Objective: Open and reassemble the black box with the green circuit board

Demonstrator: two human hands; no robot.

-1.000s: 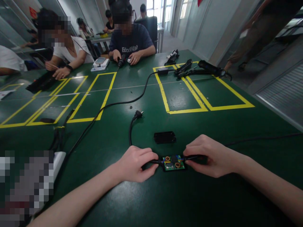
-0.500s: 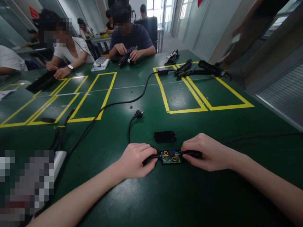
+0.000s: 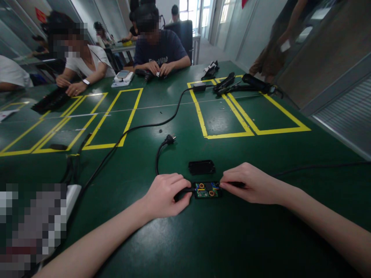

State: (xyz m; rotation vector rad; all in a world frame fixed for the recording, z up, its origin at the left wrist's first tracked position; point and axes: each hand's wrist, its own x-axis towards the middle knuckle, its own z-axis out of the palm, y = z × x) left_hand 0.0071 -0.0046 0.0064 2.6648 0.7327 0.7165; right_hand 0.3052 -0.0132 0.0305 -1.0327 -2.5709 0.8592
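A small green circuit board with two copper-coloured coils lies in a black casing on the table, between my two hands. My left hand is closed around the black cable at the board's left end. At the right end, my right hand pinches the other black cable, its fingertips close to the casing's edge. Just beyond the board lies a loose black cover, touched by neither hand. A black power plug on a short cord rests farther off, the cord running back towards my left hand.
A long black cable crosses the green table to a black adapter. Yellow tape rectangles mark the surface. Black tools lie at the far right. Other people work across the table, and one person stands at the right.
The circuit board has shifted slightly left and now sits within the black casing. My right hand has moved a little left and up; the left hand has hardly moved.
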